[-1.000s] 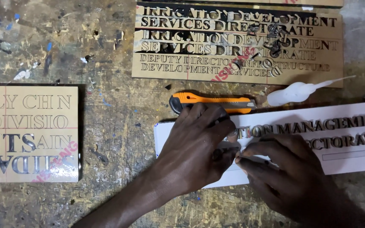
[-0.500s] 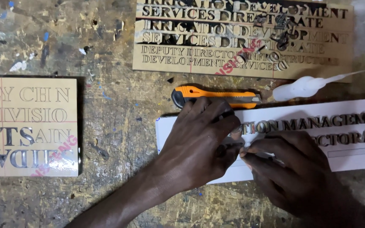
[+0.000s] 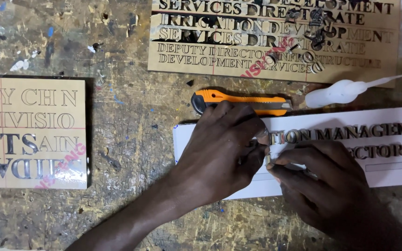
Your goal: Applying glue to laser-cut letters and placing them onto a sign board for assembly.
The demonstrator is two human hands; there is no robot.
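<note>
The left hand and right hand meet fingertip to fingertip, pinching a small cut-out letter on the white sign panel beneath them; an orange utility knife lies just beyond the left hand.

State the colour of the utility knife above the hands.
Orange with black ends; the utility knife shows in the head view.

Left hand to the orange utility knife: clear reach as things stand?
Probably yes. The left hand rests on the white sign panel with its fingers right beside the orange utility knife; nothing lies between them.
</note>
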